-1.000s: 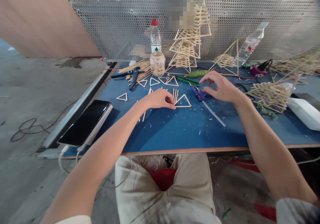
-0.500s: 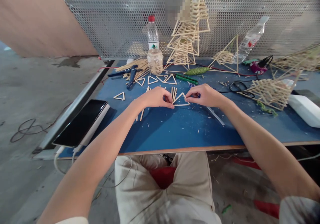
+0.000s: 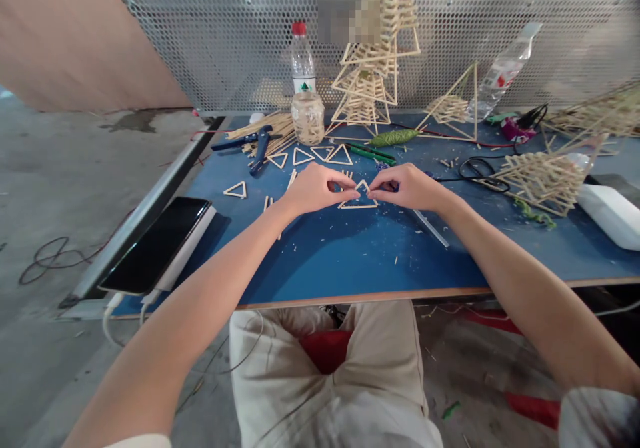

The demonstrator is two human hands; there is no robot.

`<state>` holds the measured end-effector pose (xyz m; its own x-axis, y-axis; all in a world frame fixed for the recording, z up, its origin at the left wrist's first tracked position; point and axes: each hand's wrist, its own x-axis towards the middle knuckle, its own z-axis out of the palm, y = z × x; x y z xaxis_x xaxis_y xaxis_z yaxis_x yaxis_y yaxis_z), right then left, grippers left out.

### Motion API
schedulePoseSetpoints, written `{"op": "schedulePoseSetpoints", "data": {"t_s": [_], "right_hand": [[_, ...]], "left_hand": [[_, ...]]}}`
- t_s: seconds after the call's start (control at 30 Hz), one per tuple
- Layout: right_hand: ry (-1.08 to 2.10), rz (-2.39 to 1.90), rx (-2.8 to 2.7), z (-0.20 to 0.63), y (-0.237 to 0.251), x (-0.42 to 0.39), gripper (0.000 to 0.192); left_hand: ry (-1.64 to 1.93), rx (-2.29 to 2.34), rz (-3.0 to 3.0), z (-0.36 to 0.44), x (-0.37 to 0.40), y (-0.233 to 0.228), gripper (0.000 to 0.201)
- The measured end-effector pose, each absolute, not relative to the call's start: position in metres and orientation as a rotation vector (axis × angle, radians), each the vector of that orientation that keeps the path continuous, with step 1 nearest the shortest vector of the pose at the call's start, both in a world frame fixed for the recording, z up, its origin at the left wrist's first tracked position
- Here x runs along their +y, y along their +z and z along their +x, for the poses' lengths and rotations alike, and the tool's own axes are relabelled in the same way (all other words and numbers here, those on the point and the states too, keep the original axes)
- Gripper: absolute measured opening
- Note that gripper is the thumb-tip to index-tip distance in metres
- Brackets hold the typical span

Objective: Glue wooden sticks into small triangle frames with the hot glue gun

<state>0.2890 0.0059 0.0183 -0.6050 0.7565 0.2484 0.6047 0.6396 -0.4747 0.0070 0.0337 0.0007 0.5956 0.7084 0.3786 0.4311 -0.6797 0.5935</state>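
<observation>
"Stick triangle (image 3: 358, 207), centre of the frame, on the bench (image 3: 360, 255): what's changed?"

"Left hand (image 3: 316, 188) has moved from its lower left corner towards the peak, opposite the right hand (image 3: 413, 188); both hands' fingers pinch its sides, so it's probably steadied from both."

"Containers?"

"Clear jar (image 3: 307, 116), upper middle, apparently holding pale sticks (image 3: 313, 131)."

One head-worn camera looks forward and down, close above the blue table (image 3: 350, 261).
</observation>
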Motion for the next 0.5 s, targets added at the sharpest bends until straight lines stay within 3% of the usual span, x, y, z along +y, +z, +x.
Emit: {"op": "schedulePoseSetpoints", "data": {"t_s": [0.5], "right_hand": [[0.540,-1.070,-2.433,0.290,0.018,0.008,0.030]], "left_hand": [[0.834,0.897,2.194,0.019,0.026,-0.006,0.052]]}}
